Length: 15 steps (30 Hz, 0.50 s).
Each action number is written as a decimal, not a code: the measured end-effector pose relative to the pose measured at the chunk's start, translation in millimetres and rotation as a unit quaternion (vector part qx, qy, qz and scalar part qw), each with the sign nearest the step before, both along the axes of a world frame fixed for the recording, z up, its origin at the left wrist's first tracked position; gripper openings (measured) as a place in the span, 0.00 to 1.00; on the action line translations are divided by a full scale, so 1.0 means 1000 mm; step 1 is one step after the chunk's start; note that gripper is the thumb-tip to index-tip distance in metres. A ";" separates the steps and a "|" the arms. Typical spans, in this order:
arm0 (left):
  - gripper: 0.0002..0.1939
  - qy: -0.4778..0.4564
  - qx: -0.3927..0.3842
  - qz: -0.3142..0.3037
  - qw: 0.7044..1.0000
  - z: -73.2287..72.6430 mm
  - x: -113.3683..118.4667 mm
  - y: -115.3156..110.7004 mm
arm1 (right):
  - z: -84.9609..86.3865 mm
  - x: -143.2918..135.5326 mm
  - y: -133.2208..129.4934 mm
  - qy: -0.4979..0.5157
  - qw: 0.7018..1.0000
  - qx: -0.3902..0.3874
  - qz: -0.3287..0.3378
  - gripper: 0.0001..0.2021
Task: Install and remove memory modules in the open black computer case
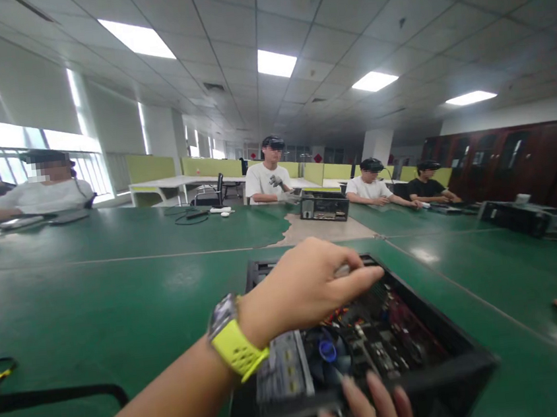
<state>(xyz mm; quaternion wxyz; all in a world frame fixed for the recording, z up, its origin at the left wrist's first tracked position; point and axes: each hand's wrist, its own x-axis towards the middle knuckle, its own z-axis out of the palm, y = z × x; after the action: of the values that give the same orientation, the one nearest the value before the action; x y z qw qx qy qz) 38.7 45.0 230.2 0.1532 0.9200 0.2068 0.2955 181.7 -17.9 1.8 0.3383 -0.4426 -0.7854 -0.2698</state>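
On a green table point(119, 305), a watch-wearing left hand point(306, 285) arched over an open computer case point(451, 386), thumb and forefinger close together; any pinch could not be confirmed. Near a blue-hubbed fan point(327, 350), the right hand point(372, 414) showed parted fingers, its hold unclear. A careless slip could have bent the fan's blades.

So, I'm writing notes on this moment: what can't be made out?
Head view: whatever the left hand might hold, hidden by that hand itself.
Head view: the rest of the right hand, cut off by the bottom edge; what shows is blurred.
Head view: small parts in the computer case, blurred and partly behind the hands.
Head view: the display of the watch, blurred.
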 end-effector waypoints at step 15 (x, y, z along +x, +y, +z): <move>0.30 -0.275 -0.454 0.248 0.810 -0.203 -0.038 -0.030 | 0.026 -0.016 0.039 0.317 0.615 -0.694 0.196 0.30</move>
<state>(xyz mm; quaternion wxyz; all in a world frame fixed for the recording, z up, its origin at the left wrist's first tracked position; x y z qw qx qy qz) 0.4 14.5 26.9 0.5257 0.5433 0.4874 0.4369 166.0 21.4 27.8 0.2028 -0.4393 -0.6499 0.5861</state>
